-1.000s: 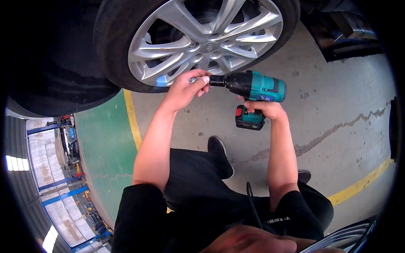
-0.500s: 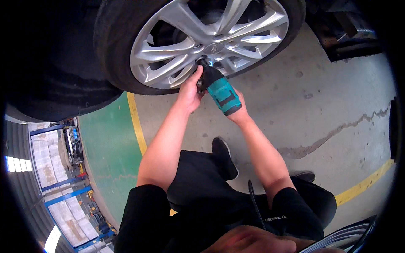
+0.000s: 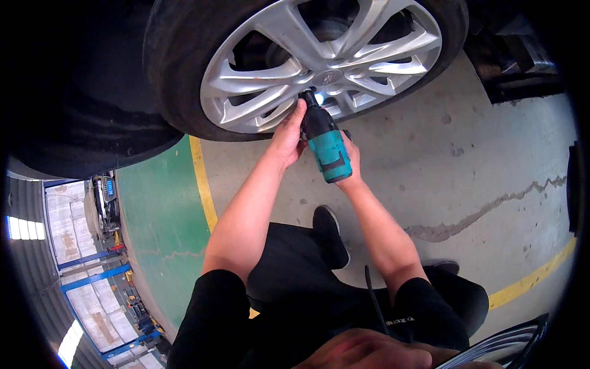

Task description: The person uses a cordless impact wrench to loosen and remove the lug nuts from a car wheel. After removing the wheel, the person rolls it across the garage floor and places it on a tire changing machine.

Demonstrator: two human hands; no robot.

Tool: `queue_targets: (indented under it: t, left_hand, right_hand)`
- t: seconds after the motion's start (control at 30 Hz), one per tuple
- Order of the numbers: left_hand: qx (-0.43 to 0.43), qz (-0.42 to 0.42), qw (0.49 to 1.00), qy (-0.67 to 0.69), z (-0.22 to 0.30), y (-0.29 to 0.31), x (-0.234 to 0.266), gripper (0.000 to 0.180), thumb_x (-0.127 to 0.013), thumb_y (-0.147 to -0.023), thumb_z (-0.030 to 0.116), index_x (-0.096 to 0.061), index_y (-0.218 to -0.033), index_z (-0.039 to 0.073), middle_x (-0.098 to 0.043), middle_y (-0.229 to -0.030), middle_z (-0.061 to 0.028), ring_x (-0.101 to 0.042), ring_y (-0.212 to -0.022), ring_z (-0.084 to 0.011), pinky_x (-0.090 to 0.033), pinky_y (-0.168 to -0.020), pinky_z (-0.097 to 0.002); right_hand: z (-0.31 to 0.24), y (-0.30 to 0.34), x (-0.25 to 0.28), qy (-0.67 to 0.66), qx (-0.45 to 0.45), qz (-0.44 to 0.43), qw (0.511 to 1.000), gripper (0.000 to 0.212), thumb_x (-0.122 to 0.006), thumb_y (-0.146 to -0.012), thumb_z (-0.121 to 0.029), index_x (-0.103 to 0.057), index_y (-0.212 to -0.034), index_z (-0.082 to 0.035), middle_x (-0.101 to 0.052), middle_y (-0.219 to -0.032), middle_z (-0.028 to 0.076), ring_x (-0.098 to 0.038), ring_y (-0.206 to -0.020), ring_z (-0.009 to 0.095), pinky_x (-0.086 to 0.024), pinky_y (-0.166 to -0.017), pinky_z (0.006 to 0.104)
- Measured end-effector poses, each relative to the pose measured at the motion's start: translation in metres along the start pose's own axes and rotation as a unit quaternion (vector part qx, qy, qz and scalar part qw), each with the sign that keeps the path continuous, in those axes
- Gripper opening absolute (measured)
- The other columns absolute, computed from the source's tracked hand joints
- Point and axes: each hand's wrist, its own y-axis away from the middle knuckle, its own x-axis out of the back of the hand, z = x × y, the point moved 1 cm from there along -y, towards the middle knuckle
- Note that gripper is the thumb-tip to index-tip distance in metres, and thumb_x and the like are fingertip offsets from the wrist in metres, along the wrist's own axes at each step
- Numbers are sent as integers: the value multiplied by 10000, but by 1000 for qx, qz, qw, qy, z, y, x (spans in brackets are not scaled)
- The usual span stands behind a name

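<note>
A teal and black cordless impact wrench (image 3: 329, 150) points up at the silver alloy wheel (image 3: 301, 37), its dark socket (image 3: 308, 96) reaching the lug area below the hub cap. My right hand (image 3: 351, 161) is closed round the wrench from its right side; most of those fingers are hidden behind its body. At the front end, my left hand (image 3: 287, 138) steadies the tool, thumb stretched along the socket and the other fingers curled beneath. Something small and dark shows by the left palm, too unclear to name. A bright light glows beside the socket.
The black tyre (image 3: 175, 80) surrounds the wheel, under dark bodywork (image 3: 86, 104). Grey floor (image 3: 442, 178) with a long crack lies to the right, green floor (image 3: 153, 203) and a yellow line (image 3: 201, 178) to the left. Blue-framed racking (image 3: 92, 280) stands far left. My shoe (image 3: 330, 237) is below.
The impact wrench has swung to a steeper angle, its rear end now lower. Both hands have shifted slightly down with it. The wheel appears a little farther right in view.
</note>
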Motion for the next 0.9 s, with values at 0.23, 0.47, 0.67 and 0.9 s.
queue_targets:
  t: [0.23,0.47,0.67,0.9]
  left_hand:
    - [-26,15,999,-22,16,7,-17,734,-551,-993,696,-640,-1398,90,-704,-1259,-44,-654,-1151,-167,-515,-1020,-385]
    - [-29,-25,999,-24,8,-5,-3,663,-454,-1053,628,-603,-1443,113,-661,-1325,-53,-627,-1174,-185,-495,-1039,-397]
    - [-20,-113,991,72,14,-9,-17,694,-449,-1033,620,-544,-1497,113,-635,-1390,-98,-610,-1245,-224,-482,-1094,-443]
    - [-10,58,997,42,14,-4,-19,602,-634,-975,580,-620,-1344,104,-691,-1255,-83,-669,-1110,-230,-533,-1016,-420]
  right_hand:
    - [3,-18,-9,-135,-48,-3,990,407,-779,-865,-232,-645,-1225,-100,-729,-1116,160,-706,-1013,393,-559,-867,435]
    - [-32,-12,17,290,111,66,948,370,-704,-823,-182,-634,-1166,-61,-697,-1066,159,-672,-996,404,-523,-835,476]
    - [-30,-28,30,158,115,25,980,431,-722,-822,-198,-630,-1218,-54,-702,-1028,171,-667,-974,426,-525,-824,491]
    - [-23,-10,-6,-23,-15,9,1000,713,-758,-916,-236,-478,-1568,-169,-702,-1350,130,-695,-1198,263,-534,-1002,376]
